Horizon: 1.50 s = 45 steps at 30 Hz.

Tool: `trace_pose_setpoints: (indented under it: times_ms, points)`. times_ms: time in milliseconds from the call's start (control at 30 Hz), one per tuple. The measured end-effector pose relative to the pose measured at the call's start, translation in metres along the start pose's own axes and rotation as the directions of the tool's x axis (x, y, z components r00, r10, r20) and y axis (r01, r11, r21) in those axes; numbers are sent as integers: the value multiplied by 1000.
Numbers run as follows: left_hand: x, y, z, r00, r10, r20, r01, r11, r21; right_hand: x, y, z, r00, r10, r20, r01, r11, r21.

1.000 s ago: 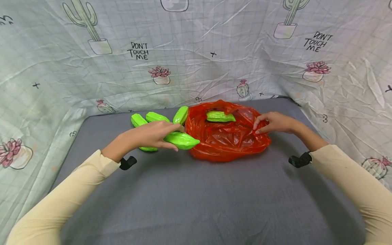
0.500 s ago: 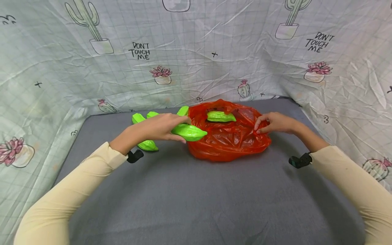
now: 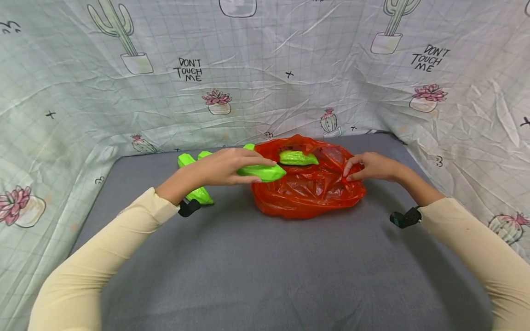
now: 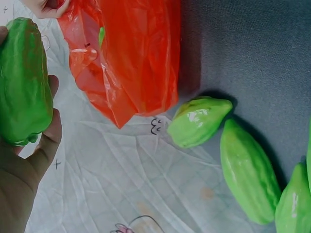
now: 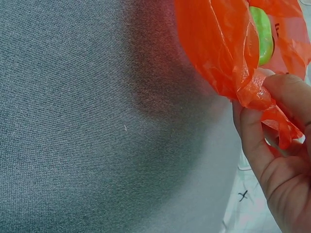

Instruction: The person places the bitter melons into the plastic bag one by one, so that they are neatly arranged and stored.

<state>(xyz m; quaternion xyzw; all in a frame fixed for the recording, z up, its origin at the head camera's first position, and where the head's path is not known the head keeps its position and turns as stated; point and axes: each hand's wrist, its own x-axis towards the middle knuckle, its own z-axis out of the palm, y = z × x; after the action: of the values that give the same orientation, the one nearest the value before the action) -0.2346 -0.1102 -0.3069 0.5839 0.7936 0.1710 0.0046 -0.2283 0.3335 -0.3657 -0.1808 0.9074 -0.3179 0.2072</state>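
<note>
In the head view my left hand holds a bright green, ridged bitter melon above the left rim of a red plastic bag. Thumb and fingers lie around its sides, as the left wrist view also shows for the held bitter melon. Inside the wide-mouthed bag lies another bitter melon. My right hand pinches the bag's right edge; up close, gathered red plastic sits between thumb and fingers.
Several loose bitter melons lie on the grey cloth-covered table left of the bag, partly hidden behind my left hand in the head view. A cactus-print curtain hangs behind and at both sides.
My left hand has carried its bitter melon rightward and slightly away from me, to the bag's left rim. The right hand and the bag have stayed put.
</note>
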Motion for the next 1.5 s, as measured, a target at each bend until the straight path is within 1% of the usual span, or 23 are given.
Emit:
trace_pose_setpoints:
  times_ms: [267,600,933,1067,1300,1500]
  points:
    - [7,0,-1,1000,-2,13,2,999,-41,1,-1,0,1000,6,5,-6,1000,-7]
    - [21,-4,1,1000,25,3,-25,999,-29,0,-2,-1,1000,4,7,-4,1000,-6]
    - [36,-6,4,1000,-10,28,11,1000,-15,1,2,-1,1000,-1,7,1,1000,8]
    - [43,-7,6,999,-1,35,1,1000,-11,1,3,-1,1000,0,12,0,1000,17]
    - [56,-9,9,997,38,64,-39,999,3,1,0,-1,1000,4,25,-5,1000,18]
    - [65,-11,12,996,39,75,-38,999,-17,0,-3,-2,1000,6,31,-6,1000,17]
